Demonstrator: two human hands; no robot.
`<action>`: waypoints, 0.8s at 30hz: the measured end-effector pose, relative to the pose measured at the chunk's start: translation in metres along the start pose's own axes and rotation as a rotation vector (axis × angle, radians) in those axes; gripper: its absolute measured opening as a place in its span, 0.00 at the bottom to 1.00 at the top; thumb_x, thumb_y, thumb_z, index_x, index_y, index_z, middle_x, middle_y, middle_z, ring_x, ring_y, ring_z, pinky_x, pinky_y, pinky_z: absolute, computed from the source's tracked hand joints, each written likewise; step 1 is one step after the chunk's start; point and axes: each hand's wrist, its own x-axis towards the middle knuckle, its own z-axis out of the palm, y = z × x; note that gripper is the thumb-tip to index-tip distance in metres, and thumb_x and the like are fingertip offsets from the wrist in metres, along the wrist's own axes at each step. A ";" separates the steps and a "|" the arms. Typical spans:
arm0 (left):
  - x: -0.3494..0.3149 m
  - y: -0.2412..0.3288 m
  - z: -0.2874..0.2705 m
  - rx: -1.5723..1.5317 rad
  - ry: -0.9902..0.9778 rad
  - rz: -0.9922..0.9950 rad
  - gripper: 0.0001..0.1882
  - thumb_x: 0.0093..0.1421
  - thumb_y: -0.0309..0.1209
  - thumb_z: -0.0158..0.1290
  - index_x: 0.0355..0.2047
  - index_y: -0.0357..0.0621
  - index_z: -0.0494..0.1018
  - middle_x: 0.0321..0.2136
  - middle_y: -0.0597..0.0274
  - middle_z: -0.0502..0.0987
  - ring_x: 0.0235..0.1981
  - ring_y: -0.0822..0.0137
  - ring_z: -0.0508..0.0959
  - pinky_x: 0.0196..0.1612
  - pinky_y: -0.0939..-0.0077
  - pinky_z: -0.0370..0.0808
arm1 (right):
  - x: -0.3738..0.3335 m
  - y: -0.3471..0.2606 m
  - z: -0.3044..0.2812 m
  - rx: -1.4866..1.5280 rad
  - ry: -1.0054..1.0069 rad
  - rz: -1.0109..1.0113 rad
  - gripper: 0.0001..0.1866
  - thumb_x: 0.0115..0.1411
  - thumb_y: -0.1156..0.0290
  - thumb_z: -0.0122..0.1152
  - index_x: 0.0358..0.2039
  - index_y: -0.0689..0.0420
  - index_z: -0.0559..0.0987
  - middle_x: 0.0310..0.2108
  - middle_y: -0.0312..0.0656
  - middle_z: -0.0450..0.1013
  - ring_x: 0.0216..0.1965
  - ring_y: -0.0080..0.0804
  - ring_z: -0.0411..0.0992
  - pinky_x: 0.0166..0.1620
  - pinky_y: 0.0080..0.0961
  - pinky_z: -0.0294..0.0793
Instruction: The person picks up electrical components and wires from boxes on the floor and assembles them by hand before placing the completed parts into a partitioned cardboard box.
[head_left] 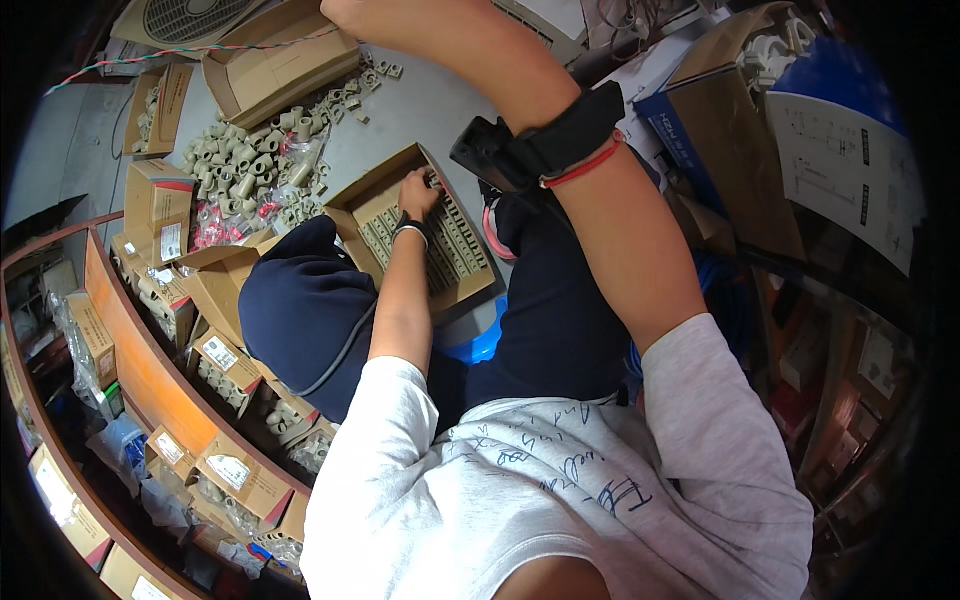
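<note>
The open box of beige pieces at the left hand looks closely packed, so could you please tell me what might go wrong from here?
The left hand is in among tight rows of beige pieces and might knock some out of line. The left leg looks close to the open box, so shifting it could nudge the box. Loose fittings lie nearby and might get mixed in.

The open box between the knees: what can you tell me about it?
The shallow box, brown and cardboard-looking, sits slantwise on the grey surface between the person's navy-clad legs. Rows of small beige, plastic-looking pieces fill much of it. The left hand reaches in near its far end; whether it grips a piece is unclear.
</note>
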 end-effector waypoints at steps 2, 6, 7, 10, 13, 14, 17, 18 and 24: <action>-0.002 -0.012 -0.004 0.018 0.013 0.014 0.22 0.47 0.32 0.59 0.44 0.44 0.73 0.42 0.49 0.75 0.44 0.51 0.75 0.48 0.63 0.72 | 0.002 -0.005 0.003 0.011 0.001 -0.022 0.16 0.51 0.65 0.50 0.25 0.65 0.79 0.27 0.59 0.74 0.31 0.55 0.73 0.37 0.44 0.72; -0.005 -0.001 -0.003 0.010 -0.054 0.011 0.21 0.49 0.31 0.56 0.46 0.45 0.73 0.43 0.48 0.75 0.46 0.50 0.74 0.49 0.63 0.71 | -0.001 -0.002 0.000 0.008 0.002 -0.001 0.16 0.51 0.65 0.50 0.25 0.66 0.79 0.26 0.60 0.73 0.30 0.56 0.73 0.36 0.45 0.72; -0.007 0.004 -0.002 0.007 -0.061 0.014 0.21 0.49 0.31 0.56 0.46 0.45 0.73 0.43 0.48 0.75 0.46 0.50 0.74 0.49 0.63 0.71 | -0.001 0.001 0.000 -0.003 -0.004 0.008 0.16 0.51 0.65 0.50 0.24 0.66 0.79 0.25 0.60 0.73 0.30 0.56 0.73 0.36 0.45 0.72; -0.011 0.004 -0.005 0.037 -0.093 -0.028 0.19 0.52 0.33 0.54 0.46 0.48 0.73 0.41 0.49 0.77 0.45 0.51 0.75 0.49 0.62 0.71 | -0.002 -0.001 0.001 -0.007 0.011 0.008 0.16 0.51 0.65 0.50 0.24 0.66 0.79 0.25 0.60 0.73 0.29 0.57 0.73 0.35 0.45 0.73; -0.011 -0.001 -0.007 0.068 -0.050 -0.001 0.18 0.54 0.34 0.53 0.46 0.51 0.73 0.40 0.50 0.77 0.44 0.52 0.75 0.48 0.62 0.71 | -0.001 -0.004 0.002 0.009 0.024 0.003 0.16 0.51 0.65 0.50 0.24 0.66 0.78 0.25 0.61 0.73 0.30 0.57 0.73 0.35 0.45 0.73; -0.011 -0.003 -0.008 0.098 -0.048 -0.015 0.18 0.54 0.35 0.53 0.46 0.52 0.73 0.40 0.51 0.77 0.44 0.52 0.76 0.47 0.62 0.72 | -0.001 -0.005 0.003 0.011 0.023 0.001 0.16 0.51 0.65 0.50 0.24 0.66 0.78 0.25 0.61 0.73 0.30 0.57 0.73 0.35 0.45 0.73; -0.011 0.005 -0.007 0.159 -0.055 -0.051 0.17 0.54 0.37 0.53 0.46 0.55 0.74 0.41 0.53 0.77 0.44 0.53 0.76 0.47 0.62 0.72 | -0.001 -0.002 0.005 -0.005 0.016 0.002 0.16 0.51 0.65 0.50 0.24 0.66 0.78 0.25 0.61 0.73 0.30 0.57 0.73 0.35 0.46 0.73; -0.010 0.009 -0.006 0.193 -0.055 -0.073 0.17 0.55 0.38 0.52 0.46 0.56 0.74 0.42 0.54 0.77 0.45 0.54 0.76 0.48 0.63 0.72 | -0.002 -0.003 0.004 -0.009 0.022 0.001 0.16 0.51 0.65 0.50 0.24 0.66 0.78 0.25 0.60 0.73 0.30 0.57 0.73 0.35 0.46 0.73; 0.001 0.019 -0.002 0.242 -0.108 -0.200 0.19 0.55 0.41 0.52 0.48 0.62 0.73 0.51 0.60 0.71 0.52 0.60 0.71 0.49 0.56 0.71 | -0.004 -0.006 0.001 0.009 0.000 -0.012 0.15 0.51 0.65 0.51 0.24 0.65 0.78 0.26 0.59 0.74 0.30 0.55 0.73 0.35 0.45 0.73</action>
